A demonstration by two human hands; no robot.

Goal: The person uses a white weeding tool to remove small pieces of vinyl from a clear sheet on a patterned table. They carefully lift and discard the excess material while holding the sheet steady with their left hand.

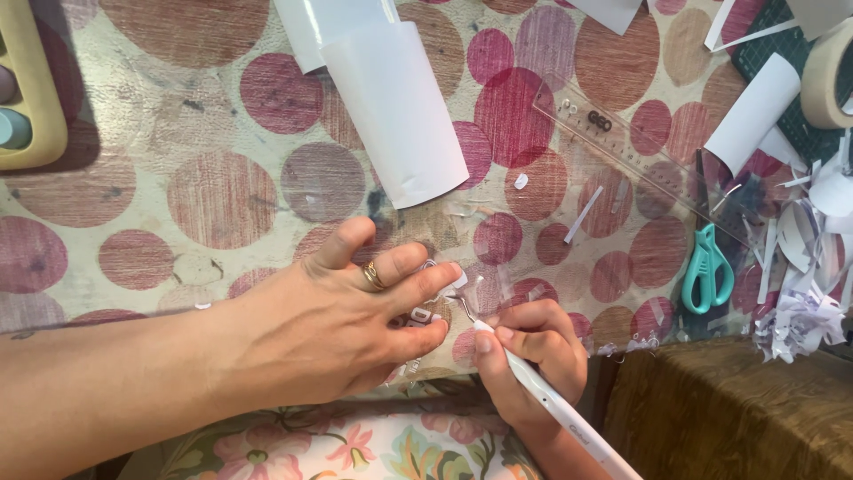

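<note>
— So, what lies under the left hand (355,311)?
— Something small, clear and glossy with red shapes showing through it; the spread fingers press it flat against the spotted tablecloth (222,196), near the table's front edge; most of it is hidden, so its outline cannot be told.
— And the right hand (529,351)?
— It is curled tight around a white pen-shaped tool (555,404); the tool's fine hooked tip (464,307) touches the clear piece just beside the left fingertips; a gold ring (373,276) sits on one left finger.
— Count things from left to right for me.
— One yellow tray (40,98) at the far left edge; two curled white sheets (391,107) overlapping at the top middle; one clear ruler (622,147) lying aslant; one more white paper roll (755,111) right of it; one pair of teal-handled scissors (708,271) just below the ruler's end; one roll of masking tape (826,76) at the top right corner; one heap of white paper scraps (800,311) at the right edge, too tangled to count.
</note>
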